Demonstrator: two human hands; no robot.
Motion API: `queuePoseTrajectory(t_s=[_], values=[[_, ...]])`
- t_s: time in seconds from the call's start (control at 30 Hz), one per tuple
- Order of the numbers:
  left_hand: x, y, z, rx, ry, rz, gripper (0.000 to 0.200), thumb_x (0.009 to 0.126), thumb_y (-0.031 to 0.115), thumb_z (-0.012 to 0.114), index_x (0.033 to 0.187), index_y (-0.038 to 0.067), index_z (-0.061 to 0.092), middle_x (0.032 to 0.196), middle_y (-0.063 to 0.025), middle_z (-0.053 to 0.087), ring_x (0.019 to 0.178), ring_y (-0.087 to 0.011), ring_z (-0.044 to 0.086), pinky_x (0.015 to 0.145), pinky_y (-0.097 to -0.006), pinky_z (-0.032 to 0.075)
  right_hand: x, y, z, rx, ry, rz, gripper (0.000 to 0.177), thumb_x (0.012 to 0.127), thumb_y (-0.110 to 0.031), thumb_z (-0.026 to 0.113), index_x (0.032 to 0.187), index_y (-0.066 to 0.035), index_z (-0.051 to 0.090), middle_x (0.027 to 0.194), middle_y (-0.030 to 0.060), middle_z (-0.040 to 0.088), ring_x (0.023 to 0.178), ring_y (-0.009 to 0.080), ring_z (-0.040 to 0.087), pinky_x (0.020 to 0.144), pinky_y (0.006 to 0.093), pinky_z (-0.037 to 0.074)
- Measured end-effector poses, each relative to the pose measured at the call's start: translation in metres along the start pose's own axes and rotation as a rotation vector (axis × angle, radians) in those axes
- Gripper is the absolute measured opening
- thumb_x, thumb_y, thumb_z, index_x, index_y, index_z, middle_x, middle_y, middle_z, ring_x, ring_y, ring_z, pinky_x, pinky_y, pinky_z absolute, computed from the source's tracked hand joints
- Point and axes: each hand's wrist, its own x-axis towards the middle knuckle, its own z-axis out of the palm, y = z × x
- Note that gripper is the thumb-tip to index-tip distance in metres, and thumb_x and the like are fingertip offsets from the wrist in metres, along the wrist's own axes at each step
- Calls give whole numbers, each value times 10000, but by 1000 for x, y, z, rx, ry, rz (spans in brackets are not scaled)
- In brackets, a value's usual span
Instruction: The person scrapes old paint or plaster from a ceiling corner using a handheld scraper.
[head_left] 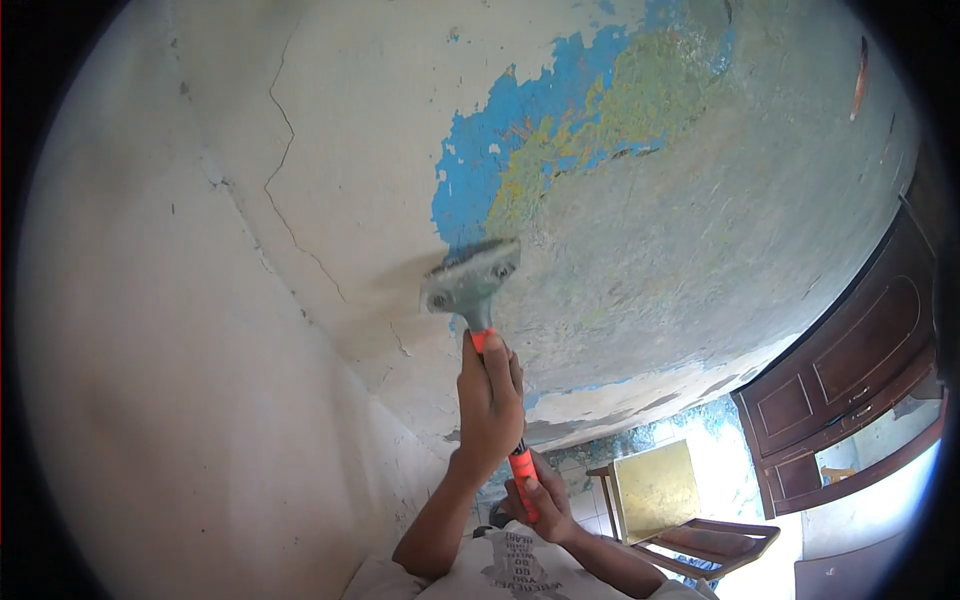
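Observation:
My left hand (490, 400) grips the upper part of the orange handle of a scraper, right below its grey metal head (470, 278). My right hand (537, 502) holds the lower end of the same handle (522, 468). The scraper's blade edge rests against the wall (640, 260), at the border between white paint and a scraped patch. Blue paint (480, 160) and yellow-green paint (640, 90) show above the blade. Bare grey plaster spreads to the right of it.
A long crack (285, 190) runs down the white paint to the left of the scraper. A wooden chair (680, 505) stands low on the right, beside a dark brown panelled door (850, 370). The side wall (180, 400) meets the worked wall at a corner.

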Motion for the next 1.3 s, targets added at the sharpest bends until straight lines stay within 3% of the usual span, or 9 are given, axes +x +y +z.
queuePoseTrajectory(t_s=[0.17, 0.27, 0.47, 0.67, 0.77, 1.3], values=[[-1, -9, 2, 53, 38, 44, 413, 1110, 465, 337, 896, 114, 383, 625, 44, 343, 425, -38, 282, 343, -229, 287, -1, 6, -4, 101, -45, 50, 562, 1063, -443, 451, 1430, -26, 366, 658, -1, 384, 531, 88, 343, 531, 270, 324], [-1, 2, 0, 30, -1, -4, 407, 1110, 462, 339, 901, 114, 382, 619, 41, 339, 424, -41, 281, 338, -232, 287, 2, -2, 4, 25, 23, 42, 547, 1062, -465, 443, 1363, -10, 416, 635, -6, 379, 515, 85, 338, 521, 267, 307], [1, 2, 3, -12, 0, -11, 399, 1112, 455, 333, 915, 111, 378, 588, 46, 305, 410, -49, 270, 331, -240, 279, 2, -12, -4, -21, -47, 63, 561, 1051, -511, 448, 1213, 24, 494, 615, -11, 399, 478, 85, 321, 508, 264, 296], [-7, -15, -2, -29, 14, -55, 390, 1113, 449, 337, 920, 113, 374, 593, 45, 303, 417, -51, 259, 343, -238, 269, -5, 4, -5, -18, -27, 42, 459, 1092, -461, 372, 1090, -20, 499, 656, -13, 409, 532, 69, 374, 502, 250, 312], [-1, 9, 3, 7, 6, -69, 396, 1113, 455, 327, 920, 113, 372, 585, 47, 299, 409, -48, 252, 340, -238, 268, 1, 0, -3, -17, -16, 42, 461, 1088, -470, 382, 1031, -27, 495, 668, -6, 422, 533, 75, 377, 507, 253, 318], [-1, -5, -3, 6, -17, -6, 414, 1112, 464, 330, 902, 110, 373, 576, 46, 300, 413, -47, 274, 347, -236, 265, 1, 9, -4, 64, -68, 69, 492, 1070, -514, 409, 1000, -34, 490, 628, 7, 432, 522, 97, 389, 515, 268, 312]])
